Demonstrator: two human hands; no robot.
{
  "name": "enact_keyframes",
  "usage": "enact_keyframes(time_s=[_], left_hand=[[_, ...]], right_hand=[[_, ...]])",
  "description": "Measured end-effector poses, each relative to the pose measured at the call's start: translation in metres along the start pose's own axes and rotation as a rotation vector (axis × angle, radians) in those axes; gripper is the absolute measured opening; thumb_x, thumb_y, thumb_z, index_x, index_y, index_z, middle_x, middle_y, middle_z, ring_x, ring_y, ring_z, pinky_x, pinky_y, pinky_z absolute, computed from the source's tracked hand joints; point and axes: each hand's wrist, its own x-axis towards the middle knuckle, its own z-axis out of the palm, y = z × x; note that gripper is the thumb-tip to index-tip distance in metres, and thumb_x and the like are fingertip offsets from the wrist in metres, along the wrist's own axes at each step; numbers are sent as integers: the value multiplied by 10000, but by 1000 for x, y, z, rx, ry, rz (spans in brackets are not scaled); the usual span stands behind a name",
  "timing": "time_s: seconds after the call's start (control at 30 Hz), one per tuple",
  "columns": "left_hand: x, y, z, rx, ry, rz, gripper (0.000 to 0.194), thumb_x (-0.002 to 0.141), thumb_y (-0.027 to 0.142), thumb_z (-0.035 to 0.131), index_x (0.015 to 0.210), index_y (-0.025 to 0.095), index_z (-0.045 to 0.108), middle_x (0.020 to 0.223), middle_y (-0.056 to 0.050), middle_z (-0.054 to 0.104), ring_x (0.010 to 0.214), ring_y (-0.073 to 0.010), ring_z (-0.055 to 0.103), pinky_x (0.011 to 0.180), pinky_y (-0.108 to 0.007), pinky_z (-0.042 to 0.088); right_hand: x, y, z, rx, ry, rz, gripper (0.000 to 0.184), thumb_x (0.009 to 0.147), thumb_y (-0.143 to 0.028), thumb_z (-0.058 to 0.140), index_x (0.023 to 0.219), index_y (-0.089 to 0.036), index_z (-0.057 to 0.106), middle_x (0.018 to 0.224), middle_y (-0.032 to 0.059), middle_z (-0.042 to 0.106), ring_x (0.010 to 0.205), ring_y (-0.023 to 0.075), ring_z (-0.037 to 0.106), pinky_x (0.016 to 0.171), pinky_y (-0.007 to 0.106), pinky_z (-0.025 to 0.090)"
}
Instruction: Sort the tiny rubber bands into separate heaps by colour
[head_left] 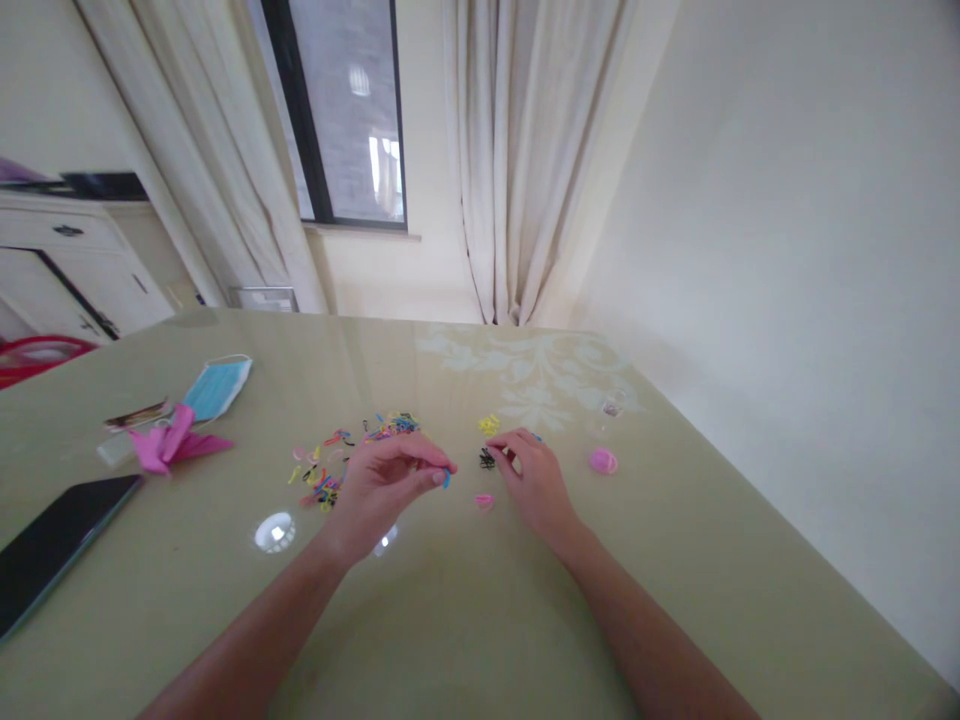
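My left hand (386,480) is pinched shut on a small blue rubber band (447,479), just right of a scattered pile of mixed-colour rubber bands (337,465). My right hand (534,476) rests on the table with curled fingers touching a little heap of black bands (487,459). A yellow heap (489,424) lies just beyond it, a small pink heap (484,500) sits between my hands, and a larger pink heap (603,461) lies to the right.
On the green table (465,620) lie a dark tablet (52,545) at the left edge, a pink paper fold (169,445), a blue face mask (217,387) and a small clear bag (613,407). A white wall runs along the right side.
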Motion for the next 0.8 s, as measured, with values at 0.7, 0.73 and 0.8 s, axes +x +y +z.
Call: enact_keyframes(time_s=[0.7, 0.73, 0.8], left_hand=[[-3, -18, 5, 236, -37, -5, 122, 863, 331, 830, 899, 214, 825, 844, -52, 780, 764, -163, 678, 713, -277, 549], [-1, -21, 3, 280, -8, -20, 155, 861, 358, 825, 910, 211, 823, 824, -45, 773, 725, -156, 659, 684, -274, 535], [2, -26, -4, 401, 56, -67, 215, 880, 414, 784, 941, 210, 815, 776, -28, 753, 650, -147, 618, 623, -268, 500]], right_hand=[[-11, -49, -21, 452, 108, -224, 97, 990, -273, 734, 927, -227, 793, 751, 10, 755, 665, 144, 666, 660, 256, 516], [-8, -44, -23, 444, 116, -191, 100, 982, -287, 741, 923, -228, 796, 754, 10, 757, 659, 145, 667, 660, 258, 520], [0, -29, -30, 408, 144, -90, 107, 963, -308, 748, 915, -229, 801, 763, 16, 764, 651, 152, 674, 654, 264, 524]])
